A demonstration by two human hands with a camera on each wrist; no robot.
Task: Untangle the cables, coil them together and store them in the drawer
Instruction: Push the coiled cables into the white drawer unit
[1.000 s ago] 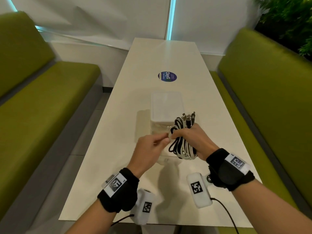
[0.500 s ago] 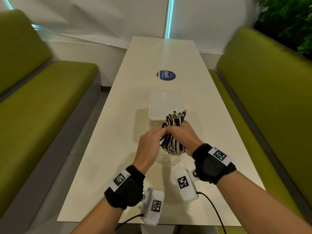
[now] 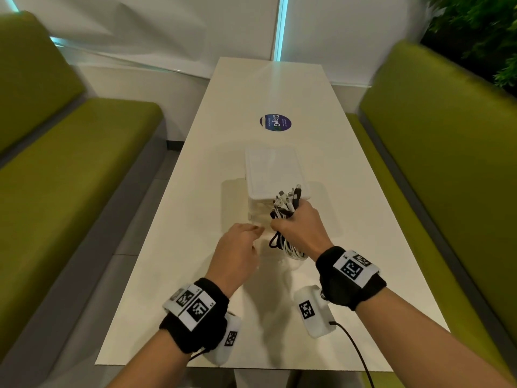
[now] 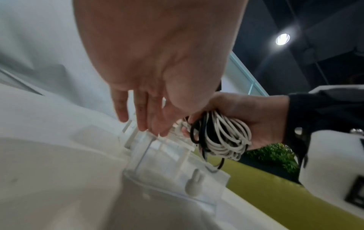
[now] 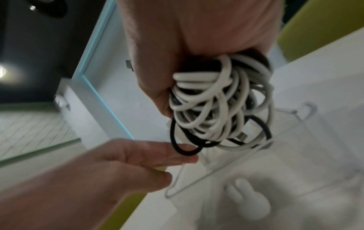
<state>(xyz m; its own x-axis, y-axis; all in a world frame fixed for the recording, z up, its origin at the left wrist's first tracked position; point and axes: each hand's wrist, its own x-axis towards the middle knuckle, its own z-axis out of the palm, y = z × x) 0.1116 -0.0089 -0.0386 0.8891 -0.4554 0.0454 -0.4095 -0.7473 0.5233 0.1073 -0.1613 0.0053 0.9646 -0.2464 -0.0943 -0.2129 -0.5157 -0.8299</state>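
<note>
My right hand (image 3: pixel 298 228) grips a coil of white and black cables (image 3: pixel 289 247), with the plug ends sticking up above my fist. In the right wrist view the cable coil (image 5: pixel 218 107) hangs from my palm over a clear drawer (image 5: pixel 246 155) that has a white rabbit-shaped knob (image 5: pixel 246 200). My left hand (image 3: pixel 246 235) is just left of the coil, fingers straight and holding nothing. In the left wrist view its fingers (image 4: pixel 144 115) point down at the drawer (image 4: pixel 169 168), beside the coil (image 4: pixel 222 137). The white drawer unit (image 3: pixel 272 169) stands right behind both hands.
The white table (image 3: pixel 195 191) runs away from me, with a round blue sticker (image 3: pixel 275 122) beyond the drawer unit. Green benches (image 3: pixel 70 177) flank it on both sides. A plant (image 3: pixel 481 29) is at the far right.
My left hand has come off the coil and moved a little left, its fingers now straight. My right hand still grips the coil in front of the drawer unit.
</note>
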